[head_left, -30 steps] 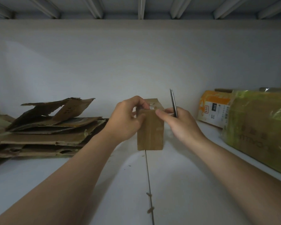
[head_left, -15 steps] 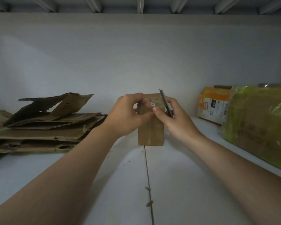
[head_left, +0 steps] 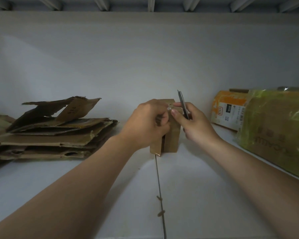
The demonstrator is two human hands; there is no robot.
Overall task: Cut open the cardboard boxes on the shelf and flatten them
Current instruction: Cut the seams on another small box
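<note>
While the small box (head_left: 173,138) stands upright in the middle of the shelf (head_left: 205,187), both hands are up at its top. The left hand (head_left: 145,123) has its fingers curled round the top left part of the box and grips it. The right hand (head_left: 195,125) holds a thin knife (head_left: 183,106). Its fingers are wrapped round the handle, and the blade end points up, away from the box. The thumb and first finger of that hand also touch a little white bit (head_left: 169,108) at the top of the box. It may be tape or a label, but it is too small to tell.

Low down on the near side of the box there is a dark gap, and a flap sticks out beside it. So I think the cutting on this box is mostly done, and the step now is pulling it open. Next, the walls need to be pulled apart and pushed down flat. That takes both hands, so the knife should point away from the left hand or be put down first.

A pile of flat cardboard (head_left: 50,133) lies on the left of the shelf, well apart from the box. That looks like the place for this one. On the right sit an orange pack (head_left: 226,107) and a big box (head_left: 274,131) wrapped in green plastic.
</note>
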